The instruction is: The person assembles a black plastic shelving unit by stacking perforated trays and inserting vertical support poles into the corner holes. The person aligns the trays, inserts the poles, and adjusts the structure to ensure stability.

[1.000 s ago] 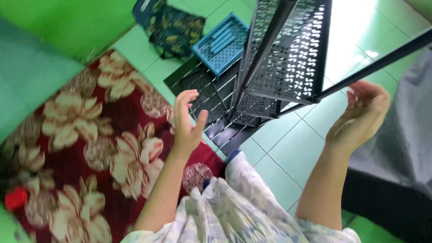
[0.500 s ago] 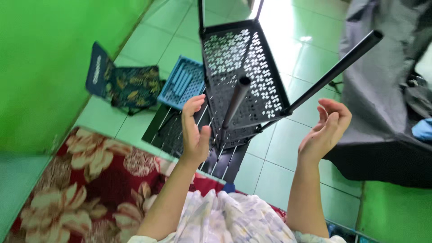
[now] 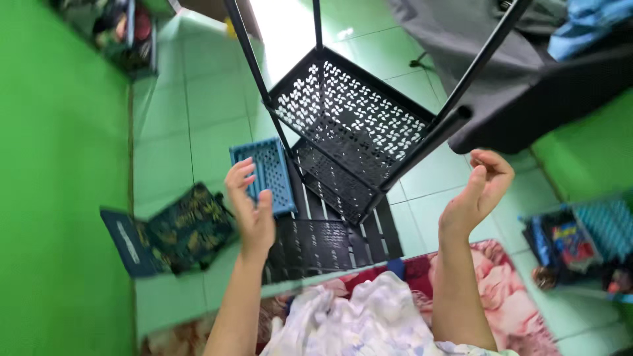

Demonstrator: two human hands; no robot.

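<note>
Hovering over a black metal rack (image 3: 356, 125), both hands are raised and touch nothing. The left hand (image 3: 250, 211) is open, fingers spread and slightly curled, palm turned right, in front of the blue plastic basket (image 3: 264, 173). The right hand (image 3: 478, 194) is open too, fingers loosely curved, palm facing left, just beside the end of one black rack pole (image 3: 428, 146) but apart from it. The rack stands on the green tiled floor (image 3: 191, 125) between and beyond the hands, with perforated shelves stacked one under another and thin poles at the corners. More black slatted panels (image 3: 316, 240) lie flat on the floor near the person, under the rack's near side. A dark patterned folded cushion (image 3: 171, 227) sits on the floor at the left, near the green wall (image 3: 59, 198). A red flowered rug (image 3: 501, 290) is at the near right, partly under the person's pale flowered garment (image 3: 356, 323). A grey cloth-covered shape (image 3: 475, 59) is at the far right. Colourful clutter (image 3: 580, 240) sits at the right edge, too blurred to tell apart.
</note>
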